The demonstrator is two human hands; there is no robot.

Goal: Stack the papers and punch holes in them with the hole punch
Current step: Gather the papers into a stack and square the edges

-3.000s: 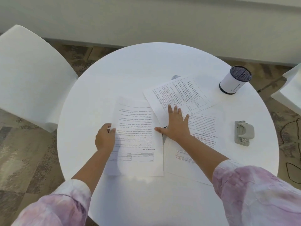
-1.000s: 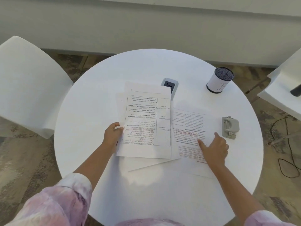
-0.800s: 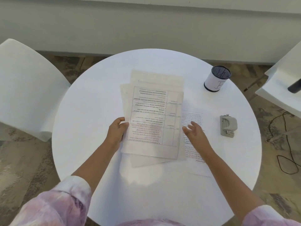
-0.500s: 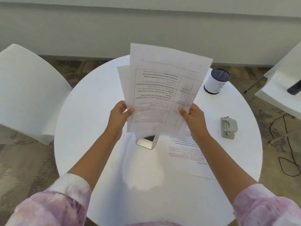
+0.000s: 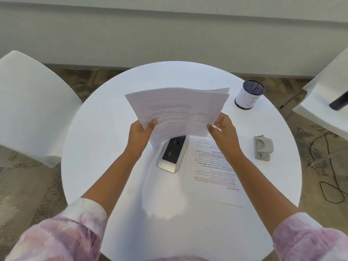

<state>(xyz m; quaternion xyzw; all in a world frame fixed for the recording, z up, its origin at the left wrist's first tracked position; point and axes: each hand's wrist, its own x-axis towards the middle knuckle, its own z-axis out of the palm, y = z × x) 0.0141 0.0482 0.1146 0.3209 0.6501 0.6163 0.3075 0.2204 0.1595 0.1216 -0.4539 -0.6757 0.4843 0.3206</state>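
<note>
While both hands hold the gathered papers (image 5: 178, 112) clear of the table (image 5: 116, 113), one printed sheet (image 5: 212, 170) lies flat at the table's right-of-centre, its near corner towards the near edge and its long axis running near to far. It lies below and to the right of the held bundle, directly under the right forearm, so the right hand (image 5: 223, 130) is judged the nearer to collect it. To the left of that sheet, just beside its edge, sits a silver power socket unit (image 5: 172, 153), partly covered at its far end by the lower edge of the bundle.

The left hand (image 5: 140, 133) pinches the bundle's lower left edge, thumb on the facing side. The right hand's grip is closed on the lower right edge, thumb in front, fingers behind. The bundle is tilted, top edge away from the person, sheets bowed and not yet squared; two separate top edges show at the right corner. How many sheets it holds cannot be told.

Near the right edge of the table, well apart from both hands, rests the hole punch (image 5: 262, 146), grey, long axis near to far. Beyond it, towards the far right edge, stands a white cylindrical holder (image 5: 248, 97) with a dark mesh top; its contents cannot be made out. Print on every sheet is too small to read.
</note>
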